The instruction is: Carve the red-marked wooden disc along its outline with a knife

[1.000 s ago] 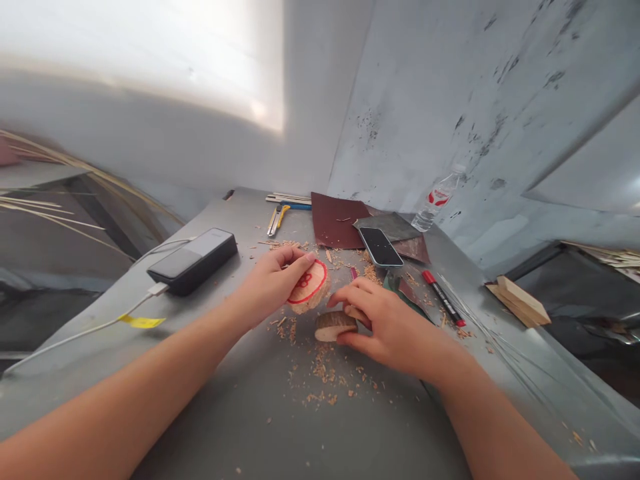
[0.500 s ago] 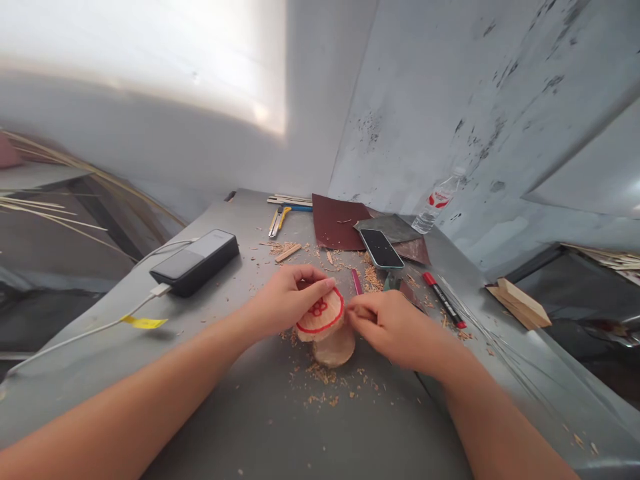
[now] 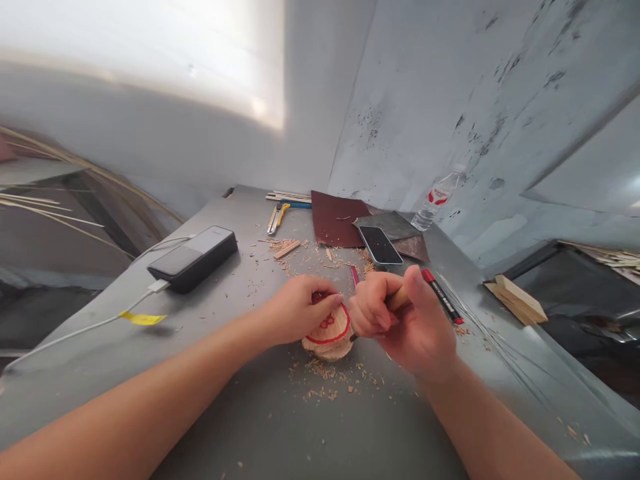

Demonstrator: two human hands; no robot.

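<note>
In the head view, my left hand [image 3: 303,308] is closed on a round wooden piece [image 3: 334,348]. A red ring and a red flower are drawn on its top, partly covered by my fingers. My right hand [image 3: 400,319] is wrapped round the wooden handle [image 3: 399,299] of a carving tool. The tool's dark tip reaches the right edge of the piece; most of it is hidden by my fingers. Wood shavings [image 3: 327,387] lie on the grey table in front of the piece. Behind my hands rests a slim magenta stick-like item [image 3: 355,275], partly hidden.
A power bank [image 3: 194,259] with a white cable stands left. Farther back lie a yellow box cutter [image 3: 279,217], brown sandpaper sheets [image 3: 336,223] and a phone [image 3: 380,245]. To the right are a red-capped marker [image 3: 443,297], thin wires [image 3: 480,320] and a plastic bottle [image 3: 438,200].
My left hand has lowered the tilted wooden piece, and the round block seen below it is now hidden. My right hand has turned and come up, bringing the wooden handle into sight.
</note>
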